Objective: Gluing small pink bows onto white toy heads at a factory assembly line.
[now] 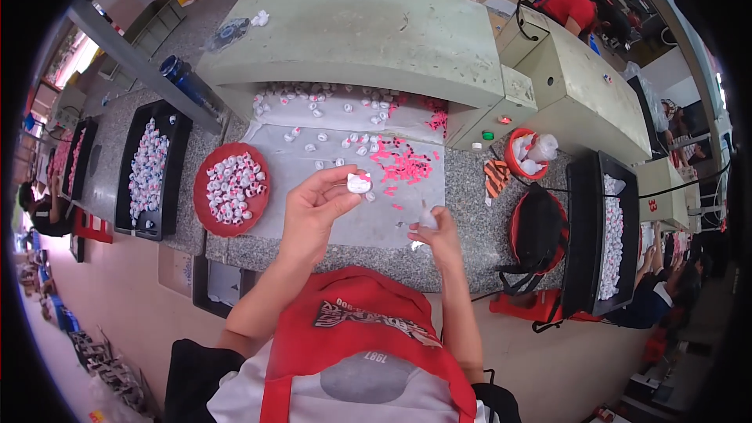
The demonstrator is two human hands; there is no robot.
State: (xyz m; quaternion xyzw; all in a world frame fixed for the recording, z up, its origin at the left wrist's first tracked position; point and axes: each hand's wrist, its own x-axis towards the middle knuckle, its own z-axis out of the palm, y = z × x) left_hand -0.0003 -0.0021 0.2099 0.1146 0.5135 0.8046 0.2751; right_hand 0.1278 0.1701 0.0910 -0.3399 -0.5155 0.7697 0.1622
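Note:
Between the thumb and fingers of my left hand (312,207) is a small white toy head (359,183) with a pink mark on top. My right hand (444,241) is closed round a small translucent white bottle (428,220); its exact kind is hard to make out. Both hands are over a pale sheet (313,223) at the front of the machine. Farther back on that sheet lie loose pink pieces (407,164), with several more white heads (311,147) to their left. A red bowl (201,207) full of such heads stands left of my left hand.
A pale green machine housing (360,31) overhangs the sheet. Black trays of small parts (125,188) (595,266) stand left and right. A red tub (513,158), an orange striped cloth (497,178) and a black bag (538,227) are on the right. Other people (568,12) work nearby.

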